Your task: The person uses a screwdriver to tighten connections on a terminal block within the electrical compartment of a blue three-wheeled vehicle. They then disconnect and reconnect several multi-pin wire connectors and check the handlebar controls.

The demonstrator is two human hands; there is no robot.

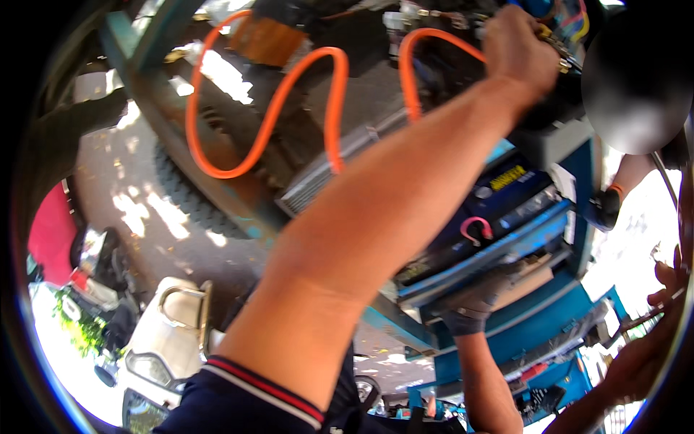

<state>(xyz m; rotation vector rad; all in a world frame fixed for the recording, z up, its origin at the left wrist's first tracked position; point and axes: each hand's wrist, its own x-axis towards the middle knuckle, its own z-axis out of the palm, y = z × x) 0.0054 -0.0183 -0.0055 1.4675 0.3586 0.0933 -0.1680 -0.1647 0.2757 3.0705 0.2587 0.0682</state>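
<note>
My left hand (pixel 517 47) reaches far forward at the upper right, its fingers closed around a brass-coloured metal tool (pixel 553 42). An orange hose (pixel 335 108) runs in loose coils across the upper part of the view and passes behind this hand. Most of the tool is hidden or blurred, so its exact kind is unclear. Coloured wires (pixel 580 22) lie just beyond it. At the right rim, a shadowed hand (pixel 665 282), apparently my right hand, is beside a thin rod (pixel 643 316). Its fingers are too dark to read.
Below my left forearm sits a dark blue battery (pixel 506 181) with a pink strap in a teal frame (pixel 499 249). A bare limb with a grey covering (pixel 468 318) rests at a lower ledge. A large black round object (pixel 636 79) blocks the upper right. Beige seat (pixel 170 318) lower left.
</note>
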